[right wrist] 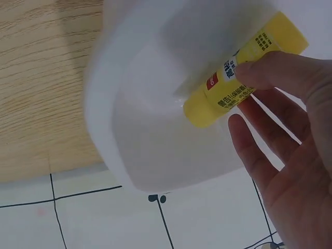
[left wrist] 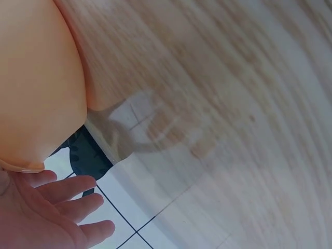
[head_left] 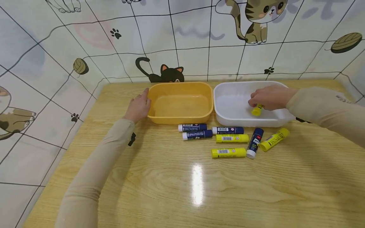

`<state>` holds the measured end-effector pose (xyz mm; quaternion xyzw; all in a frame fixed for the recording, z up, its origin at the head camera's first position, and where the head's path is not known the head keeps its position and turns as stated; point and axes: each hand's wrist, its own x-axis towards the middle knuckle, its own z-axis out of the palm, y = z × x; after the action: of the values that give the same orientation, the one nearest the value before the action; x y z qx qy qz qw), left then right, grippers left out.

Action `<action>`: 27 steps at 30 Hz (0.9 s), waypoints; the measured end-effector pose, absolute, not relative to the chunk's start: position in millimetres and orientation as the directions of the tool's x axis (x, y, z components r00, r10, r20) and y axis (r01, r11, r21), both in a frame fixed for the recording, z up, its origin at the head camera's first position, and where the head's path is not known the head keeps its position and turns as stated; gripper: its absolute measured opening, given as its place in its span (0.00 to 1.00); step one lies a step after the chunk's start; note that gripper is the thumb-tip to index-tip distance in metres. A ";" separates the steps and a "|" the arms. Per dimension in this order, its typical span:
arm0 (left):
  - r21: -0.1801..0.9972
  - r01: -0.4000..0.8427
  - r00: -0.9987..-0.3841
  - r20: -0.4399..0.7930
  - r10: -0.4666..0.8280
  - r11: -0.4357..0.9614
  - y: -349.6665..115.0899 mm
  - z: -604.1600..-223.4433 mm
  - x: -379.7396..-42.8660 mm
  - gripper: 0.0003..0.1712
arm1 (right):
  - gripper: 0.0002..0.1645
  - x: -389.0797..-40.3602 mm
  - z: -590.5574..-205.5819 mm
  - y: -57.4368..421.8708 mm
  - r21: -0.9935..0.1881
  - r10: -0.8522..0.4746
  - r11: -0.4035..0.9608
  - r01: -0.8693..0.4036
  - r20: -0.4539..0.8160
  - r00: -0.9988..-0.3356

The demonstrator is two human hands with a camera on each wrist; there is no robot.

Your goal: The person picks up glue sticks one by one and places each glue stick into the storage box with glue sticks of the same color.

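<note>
My right hand [head_left: 266,97] pinches a yellow glue stick [right wrist: 241,72] between thumb and fingers inside the white plastic tub [head_left: 252,122]. In the right wrist view the stick lies slanted over the tub's bottom, its printed label facing the camera. My left hand [head_left: 138,106] is at the left rim of the orange-yellow tub [head_left: 180,120], fingertips right at the edge. The left wrist view shows its fingers [left wrist: 67,189] loosely extended beside the tub's outer wall; the thumb is hidden there.
In front of the tubs lie several blue glue sticks with white ends [head_left: 197,134] and three yellow glue sticks [head_left: 228,153] on the wooden table [head_left: 159,177]. The two tubs stand side by side near the wall [head_left: 194,60], which has cat drawings.
</note>
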<state>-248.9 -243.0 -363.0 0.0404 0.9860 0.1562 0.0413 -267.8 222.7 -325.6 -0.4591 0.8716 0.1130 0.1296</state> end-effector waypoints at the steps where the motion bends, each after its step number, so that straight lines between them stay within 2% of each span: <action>1: 0.312 0.068 -0.993 -0.071 0.094 0.948 -242.1 -362.6 -248.9 0.33 | 0.17 -267.8 -327.1 224.6 0.072 -0.768 0.557 -0.828 -0.335 -0.546; 11: 0.306 0.073 -0.991 -0.084 0.103 0.949 -240.6 -361.4 -248.8 0.33 | 0.23 -254.3 -317.1 229.7 0.114 -0.754 0.590 -0.799 -0.275 -0.596; 27: 0.293 0.080 -0.990 -0.089 0.111 0.953 -240.5 -361.9 -249.3 0.33 | 0.21 -185.2 -298.3 210.7 0.260 -0.835 0.493 -0.831 -0.129 -0.535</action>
<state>-249.3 -240.5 -361.9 0.0484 0.9867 0.1458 0.0524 -185.2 210.7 -298.3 -0.4819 0.8639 0.1464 -0.0069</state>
